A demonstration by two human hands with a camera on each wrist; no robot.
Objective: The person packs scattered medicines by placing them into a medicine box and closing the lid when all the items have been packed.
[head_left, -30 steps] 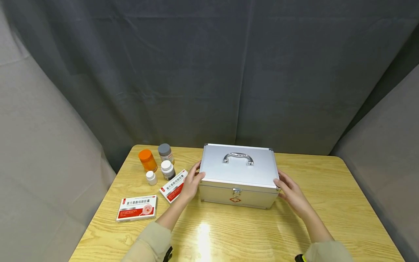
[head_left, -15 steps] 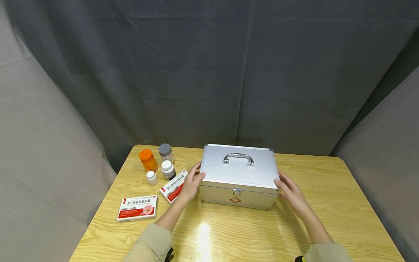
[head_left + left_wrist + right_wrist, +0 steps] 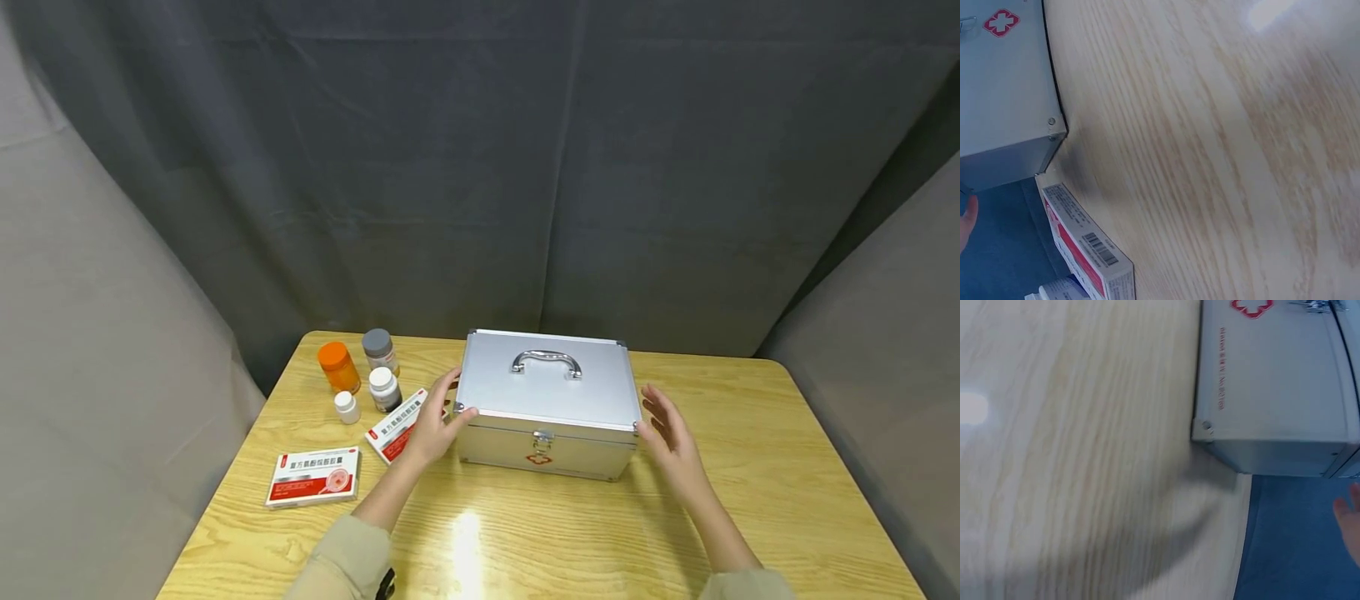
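Note:
A silver first-aid case with a chrome handle, a front latch and a red cross stands on the table, its lid down. At its left side is my left hand, thumb out by the front corner and fingers loosely spread. Whether this hand touches the case cannot be told. My right hand is beside the right side, fingers loosely bent around nothing, with a small gap at the fingers. The wrist views show the case and only a bit of each hand.
Left of the case lie two red-and-white medicine boxes. Behind them stand an orange bottle, a grey-capped bottle, a white-capped dark bottle and a small white bottle. A dark curtain hangs behind the table.
My right hand has come off the case's right side and shifted slightly outward. My left hand has loosened, its thumb sliding off the lid toward the front corner. The case has stayed in place.

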